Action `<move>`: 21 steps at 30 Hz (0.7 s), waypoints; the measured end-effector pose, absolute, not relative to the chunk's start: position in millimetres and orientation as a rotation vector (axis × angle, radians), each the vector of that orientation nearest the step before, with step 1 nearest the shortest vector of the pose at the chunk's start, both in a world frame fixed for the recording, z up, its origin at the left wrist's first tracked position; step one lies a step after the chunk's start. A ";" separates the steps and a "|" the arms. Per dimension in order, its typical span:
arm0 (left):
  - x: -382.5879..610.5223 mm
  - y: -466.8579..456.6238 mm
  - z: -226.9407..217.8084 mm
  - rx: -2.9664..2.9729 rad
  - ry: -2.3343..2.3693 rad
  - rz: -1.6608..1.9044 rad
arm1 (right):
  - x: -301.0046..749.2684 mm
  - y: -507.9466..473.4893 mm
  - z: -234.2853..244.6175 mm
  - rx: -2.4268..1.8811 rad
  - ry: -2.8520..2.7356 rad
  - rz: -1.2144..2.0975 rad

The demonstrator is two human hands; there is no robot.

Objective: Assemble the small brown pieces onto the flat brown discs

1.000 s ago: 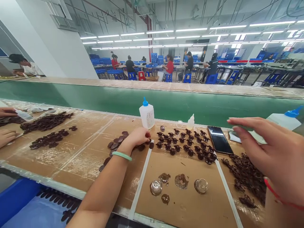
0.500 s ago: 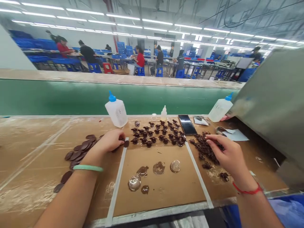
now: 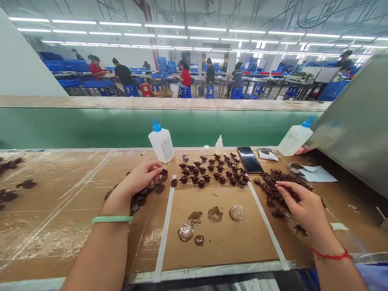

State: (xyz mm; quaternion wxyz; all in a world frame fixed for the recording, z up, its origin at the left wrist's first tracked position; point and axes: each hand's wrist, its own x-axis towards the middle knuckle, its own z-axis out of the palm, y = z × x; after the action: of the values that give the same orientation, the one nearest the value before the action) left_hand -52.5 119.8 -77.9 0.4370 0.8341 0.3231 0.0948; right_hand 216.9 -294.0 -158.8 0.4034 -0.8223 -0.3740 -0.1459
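Left hand (image 3: 140,178) is half-curled, palm down, right at a loose pile of dark brown discs (image 3: 135,199); can't tell if it's got one. Right hand (image 3: 306,212) is loosely bent, fingers (image 3: 286,190) touching a heap of small dark curly pieces (image 3: 271,194), grip unclear. Rows of small dark pieces (image 3: 212,171) sit between them on a cardboard sheet (image 3: 218,246), so best use light fingertip picks, no sweeping.

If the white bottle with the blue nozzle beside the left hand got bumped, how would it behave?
The white plastic squeeze bottle would probably tip fairly easily, being tall with a narrow nozzle. Its translucent walls look thin, so it likely gives when squeezed.
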 end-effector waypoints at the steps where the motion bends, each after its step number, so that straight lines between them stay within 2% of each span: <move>1: -49.8 119.9 -79.2 2.029 0.783 0.246 | 216.8 -293.4 -157.4 -2.068 -0.950 -0.371; 7: -27.2 112.9 -93.7 1.505 0.716 0.391 | 222.4 -297.0 -155.0 -2.146 -0.965 -0.381; 17: -14.0 74.9 -90.9 1.424 0.618 0.478 | 232.9 -285.0 -168.3 -2.396 -1.147 -0.214; 21: -22.9 82.0 -86.3 1.425 0.653 0.613 | 239.6 -276.9 -175.2 -2.442 -1.154 -0.191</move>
State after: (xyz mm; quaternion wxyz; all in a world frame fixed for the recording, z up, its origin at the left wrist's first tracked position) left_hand -22.9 82.0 -86.3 0.6663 0.6314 0.2892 0.2716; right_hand 239.6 -276.9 -175.2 0.2152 -0.8807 -0.4163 -0.0689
